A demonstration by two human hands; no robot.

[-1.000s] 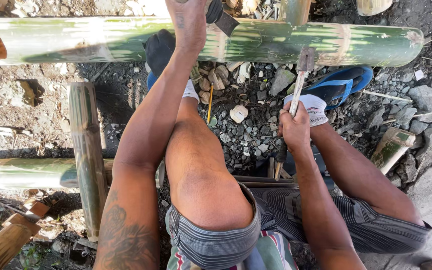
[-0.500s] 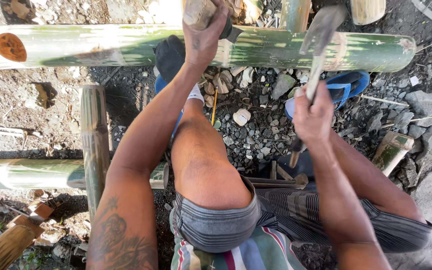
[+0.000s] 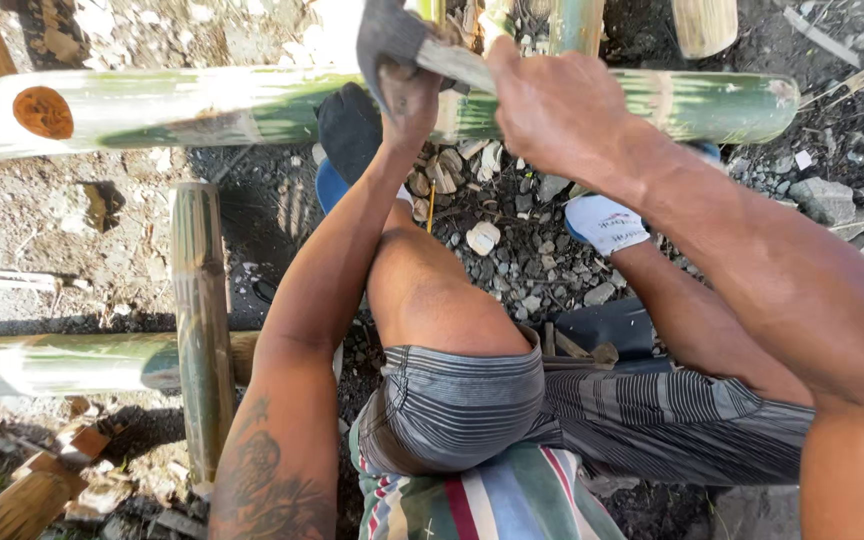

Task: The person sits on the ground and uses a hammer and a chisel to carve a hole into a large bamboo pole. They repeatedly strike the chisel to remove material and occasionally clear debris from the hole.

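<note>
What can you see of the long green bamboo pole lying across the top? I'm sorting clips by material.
The long green bamboo pole lies level across the top of the view, above gravel ground. Its skin is glossy green with pale streaks and node rings. The left cut end shows an orange-brown round face; the right end is a pale cut. The left hand is at its middle, and the right hand holds a hammer-like tool over it. Whether the tool touches the pole is unclear.

Bright, hard daylight falls from about 2 o'clock, throwing dark shadows toward 8 o'clock across the ground (image 3: 72, 230). The long bamboo pole (image 3: 202, 105) glares and smears with motion blur; wide-angle bending shows at the edges.
</note>
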